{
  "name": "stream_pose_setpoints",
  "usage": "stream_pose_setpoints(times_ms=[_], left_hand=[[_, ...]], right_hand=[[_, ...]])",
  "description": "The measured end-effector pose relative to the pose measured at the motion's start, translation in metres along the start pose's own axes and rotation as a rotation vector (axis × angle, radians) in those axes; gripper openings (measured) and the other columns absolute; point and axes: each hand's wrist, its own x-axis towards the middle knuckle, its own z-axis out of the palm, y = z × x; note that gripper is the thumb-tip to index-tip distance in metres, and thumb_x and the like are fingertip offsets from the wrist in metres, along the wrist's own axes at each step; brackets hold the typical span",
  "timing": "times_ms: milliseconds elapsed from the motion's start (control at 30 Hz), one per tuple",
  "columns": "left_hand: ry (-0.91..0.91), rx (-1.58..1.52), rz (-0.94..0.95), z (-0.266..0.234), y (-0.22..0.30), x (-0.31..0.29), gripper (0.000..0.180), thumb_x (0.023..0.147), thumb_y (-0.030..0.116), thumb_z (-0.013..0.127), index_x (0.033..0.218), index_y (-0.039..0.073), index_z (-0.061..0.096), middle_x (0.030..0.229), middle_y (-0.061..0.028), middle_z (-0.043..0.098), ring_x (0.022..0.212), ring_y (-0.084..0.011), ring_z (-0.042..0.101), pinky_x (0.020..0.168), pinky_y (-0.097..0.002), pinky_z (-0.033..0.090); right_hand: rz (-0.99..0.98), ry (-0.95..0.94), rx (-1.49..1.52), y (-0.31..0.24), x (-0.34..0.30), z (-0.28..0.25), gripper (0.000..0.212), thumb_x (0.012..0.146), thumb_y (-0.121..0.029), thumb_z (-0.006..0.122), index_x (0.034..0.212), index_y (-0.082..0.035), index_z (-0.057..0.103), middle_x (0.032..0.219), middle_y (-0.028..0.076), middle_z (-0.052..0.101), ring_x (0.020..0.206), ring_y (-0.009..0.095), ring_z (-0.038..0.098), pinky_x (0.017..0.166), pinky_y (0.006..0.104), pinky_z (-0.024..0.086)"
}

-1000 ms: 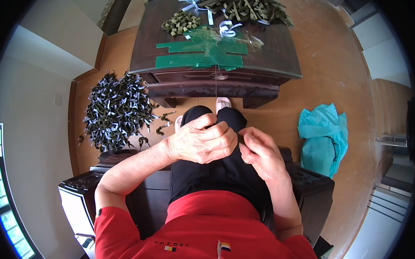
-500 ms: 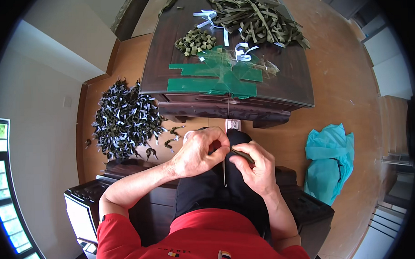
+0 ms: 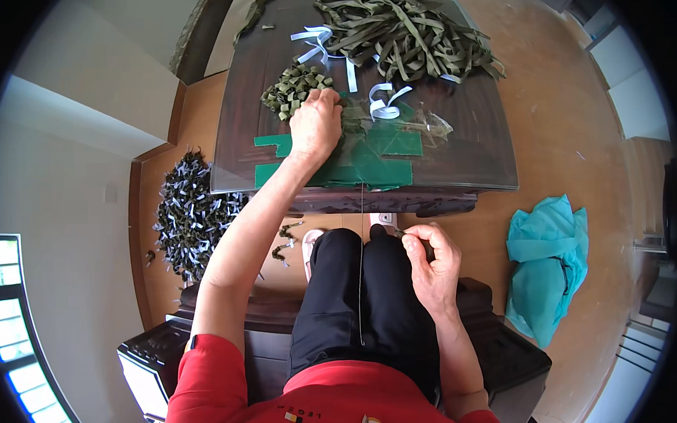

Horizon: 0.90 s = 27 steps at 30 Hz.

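My left hand (image 3: 317, 126) reaches over the table, its fingers curled down at the near right edge of a heap of small olive fabric loops (image 3: 293, 86). The fingertips are hidden, so what they pinch cannot be made out. My right hand (image 3: 433, 264) is above my right knee, with thumb and fingers closed on a dark olive strip (image 3: 429, 250), mostly hidden in the grip. Between the hands, a thin line (image 3: 362, 270) stretches from the table's front edge toward my lap. Its lower end is small and bent. Neither hand touches it.
Green tape (image 3: 333, 174) covers the dark table's (image 3: 470, 147) front part. Behind are white ribbons (image 3: 384, 104) and a large pile of olive straps (image 3: 407, 34). On the floor, a heap of dark-and-white pieces (image 3: 193, 220) is at left, a turquoise bag (image 3: 549, 264) at right.
My left hand has left the right hand and the thin line and moved forward to the heap of olive loops. My right hand has shifted slightly right, still closed.
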Motion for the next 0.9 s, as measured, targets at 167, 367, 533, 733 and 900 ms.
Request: stream_pose_setpoints(times_ms=[167,367,533,733,900], left_hand=[[-0.216,-0.004,-0.135,-0.01,0.014,0.009,0.016,0.08,0.01,0.06,0.095,0.007,0.061,0.087,-0.0085,0.064,0.068,-0.0301,0.061,0.061,-0.0387,0.049],[-0.22,-0.031,-0.113,-0.024,0.019,-0.001,0.016,0.078,0.014,0.061,0.094,0.01,0.061,0.089,-0.0086,0.064,0.071,-0.0306,0.062,0.063,-0.0395,0.05],[-0.268,-0.032,-0.104,-0.033,0.023,-0.002,0.015,0.078,0.017,0.061,0.091,0.013,0.06,0.089,-0.0101,0.063,0.076,-0.0332,0.063,0.064,-0.0433,0.051],[-0.251,-0.062,-0.062,-0.032,0.021,-0.002,0.013,0.079,0.017,0.062,0.091,0.011,0.062,0.084,-0.0074,0.065,0.072,-0.0277,0.062,0.062,-0.0396,0.05],[-0.312,-0.27,-0.057,-0.051,0.028,-0.016,0.013,0.082,0.013,0.064,0.092,0.007,0.063,0.077,-0.0053,0.065,0.063,-0.019,0.061,0.057,-0.0319,0.049]], right_hand=[[0.069,0.001,0.069,-0.008,-0.004,-0.008,0.005,0.085,0.0,0.061,0.09,0.0,0.06,0.078,0.004,0.06,0.062,0.013,0.049,0.06,0.0237,0.041],[0.126,-0.002,0.071,-0.038,-0.028,-0.016,0.005,0.086,-0.001,0.06,0.09,0.0,0.061,0.079,0.003,0.06,0.064,0.011,0.049,0.061,0.0228,0.041],[0.135,0.006,0.053,-0.053,-0.04,-0.023,0.007,0.087,-0.002,0.059,0.092,0.001,0.062,0.078,0.001,0.058,0.066,0.009,0.048,0.064,0.0206,0.041],[0.184,0.009,0.087,-0.058,-0.051,-0.025,0.006,0.087,-0.003,0.06,0.091,0.0,0.062,0.077,0.0,0.057,0.067,0.008,0.048,0.064,0.0194,0.04],[0.196,0.012,0.076,-0.06,-0.055,-0.028,0.005,0.087,-0.003,0.06,0.09,0.0,0.062,0.077,0.0,0.057,0.066,0.007,0.047,0.063,0.0187,0.039]])
